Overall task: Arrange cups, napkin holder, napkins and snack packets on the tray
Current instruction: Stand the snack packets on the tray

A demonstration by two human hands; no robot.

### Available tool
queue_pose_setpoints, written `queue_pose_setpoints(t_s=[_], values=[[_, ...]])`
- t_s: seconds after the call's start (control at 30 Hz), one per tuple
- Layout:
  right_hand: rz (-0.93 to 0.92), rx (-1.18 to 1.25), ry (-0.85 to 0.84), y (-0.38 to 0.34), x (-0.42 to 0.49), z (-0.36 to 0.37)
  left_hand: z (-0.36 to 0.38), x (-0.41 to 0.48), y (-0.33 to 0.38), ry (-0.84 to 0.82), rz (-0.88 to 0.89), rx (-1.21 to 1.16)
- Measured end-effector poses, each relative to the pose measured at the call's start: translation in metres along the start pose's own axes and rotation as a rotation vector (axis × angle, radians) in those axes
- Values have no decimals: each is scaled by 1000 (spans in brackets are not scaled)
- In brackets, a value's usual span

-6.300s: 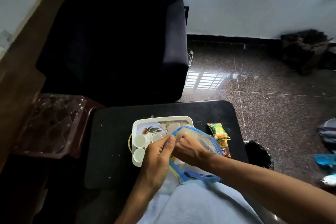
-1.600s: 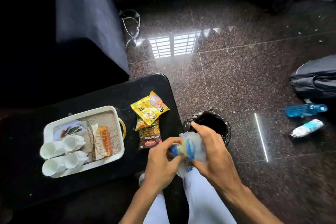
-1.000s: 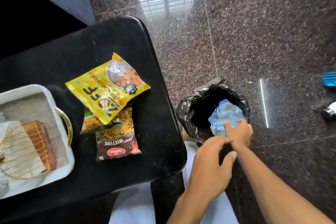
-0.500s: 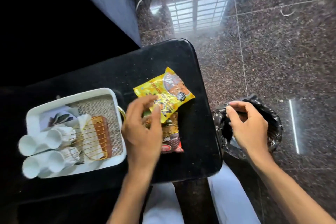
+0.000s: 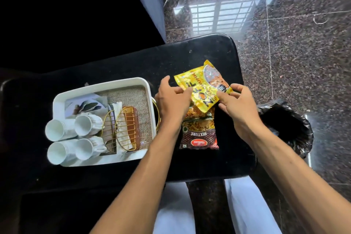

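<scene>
Placed: four white paper cups point(image 5: 72, 138), gold wire napkin holder point(image 5: 121, 129) with napkins, all inside white rectangular tray point(image 5: 98, 86). Outstanding: yellow foil snack packet point(image 5: 204, 85) and maroon "Mixture" packet point(image 5: 198, 133), on black table at tray's 3 o'clock. Left hand point(image 5: 172, 100) and right hand point(image 5: 237, 104): fingers half-curled, pinching yellow packet's opposite edges.

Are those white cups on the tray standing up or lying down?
Lying down. The white cups rest on their sides in the tray, round open mouths turned toward its left end, so you look straight into them.
</scene>
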State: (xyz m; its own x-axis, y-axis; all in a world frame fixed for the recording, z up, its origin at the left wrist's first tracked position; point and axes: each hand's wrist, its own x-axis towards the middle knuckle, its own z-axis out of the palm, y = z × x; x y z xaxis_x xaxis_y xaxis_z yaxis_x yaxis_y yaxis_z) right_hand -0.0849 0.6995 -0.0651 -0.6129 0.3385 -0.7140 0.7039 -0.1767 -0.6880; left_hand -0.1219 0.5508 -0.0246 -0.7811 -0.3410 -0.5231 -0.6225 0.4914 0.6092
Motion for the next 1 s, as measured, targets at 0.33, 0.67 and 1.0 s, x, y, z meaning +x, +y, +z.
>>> queue_pose_setpoints(t_s=[0.33,0.67,1.0], values=[[-327,-314,181,-15,-11,-5,-5,-15,34,76,221,-161],[-963,-596,93,-80,-101,15,-115,-49,47,-37,932,158],[-858,-182,6,-70,-183,131,-242,-29,-9,183,1079,2]])
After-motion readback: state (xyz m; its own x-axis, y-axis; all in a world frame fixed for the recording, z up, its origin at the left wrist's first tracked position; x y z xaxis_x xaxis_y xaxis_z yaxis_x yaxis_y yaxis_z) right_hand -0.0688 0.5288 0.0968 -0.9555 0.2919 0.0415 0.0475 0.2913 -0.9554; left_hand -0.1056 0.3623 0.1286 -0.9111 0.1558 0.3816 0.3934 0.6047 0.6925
